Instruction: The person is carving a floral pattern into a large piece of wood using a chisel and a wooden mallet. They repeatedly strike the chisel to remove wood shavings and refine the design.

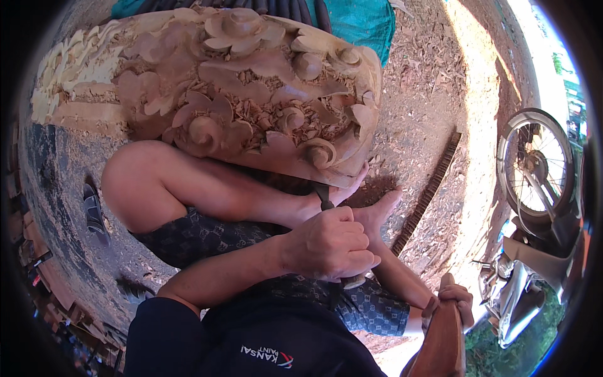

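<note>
Much is not fully seen here: in the head view, the dark round rim cuts the wheel at 3 o'clock, the upper edge cuts the row of dark rods at 12 o'clock, and the lower edge cuts the wooden club between 4 and 5 o'clock. The handle of the chisel is mostly covered by the fist, and whether its blade tip touches the carved panel or only lies near its edge, I cannot tell. The panel, with its raised flowers and scrolls, lies from 10 to 1 o'clock, its long axis running about from 9 to 3 o'clock; its 9 o'clock end is paler, and wood chips fill its hollows. The chisel is just below the centre, its blade pointing to 11 o'clock and its butt to 5 o'clock. The left hand is closed in a firm fist around the chisel handle. The right hand is partly closed around the club, with fingers on its 3 o'clock side; its palm is hidden behind the wood. The club stands roughly along the line from 12 to 6 o'clock.
</note>
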Motion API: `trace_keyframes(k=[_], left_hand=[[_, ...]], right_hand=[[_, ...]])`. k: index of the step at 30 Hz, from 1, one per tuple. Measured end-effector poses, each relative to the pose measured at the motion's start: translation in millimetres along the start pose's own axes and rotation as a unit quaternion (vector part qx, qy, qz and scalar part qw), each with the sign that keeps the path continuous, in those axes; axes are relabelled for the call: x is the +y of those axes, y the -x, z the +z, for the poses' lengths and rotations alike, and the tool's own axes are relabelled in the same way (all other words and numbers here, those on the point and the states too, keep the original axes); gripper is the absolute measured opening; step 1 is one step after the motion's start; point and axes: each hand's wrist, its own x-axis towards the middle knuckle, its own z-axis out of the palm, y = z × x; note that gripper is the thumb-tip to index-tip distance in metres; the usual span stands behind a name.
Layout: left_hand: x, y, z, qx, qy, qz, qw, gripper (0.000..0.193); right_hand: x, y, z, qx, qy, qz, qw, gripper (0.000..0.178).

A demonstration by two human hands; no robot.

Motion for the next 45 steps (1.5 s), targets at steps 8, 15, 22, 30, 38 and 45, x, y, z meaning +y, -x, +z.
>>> trace_keyframes(k=[8,15,22,30,38,45], left_hand=[[9,-13,9,-0.014,0.016,0.049,0.999,0.038],[6,-10,14,-0.013,0.011,0.045,0.999,0.037],[7,-11,15,0.008,0.007,0.045,0.999,0.038],[4,-12,12,0.006,0.015,0.048,0.999,0.037],[0,-8,12,0.011,0.031,0.056,0.998,0.042],[-3,-2,8,0.004,0.028,0.065,0.997,0.045]], right_hand=[[17,2,-1,0.060,-0.017,-0.014,0.998,0.071],[8,13,-7,0.020,-0.009,-0.002,1.000,0.073],[1,15,-7,-0.008,-0.041,0.019,0.999,0.079],[3,2,12,-0.069,0.061,-0.027,0.995,0.061],[4,-3,13,-0.083,0.104,-0.039,0.990,0.061],[-7,-14,17,-0.109,0.106,-0.046,0.987,0.059]])
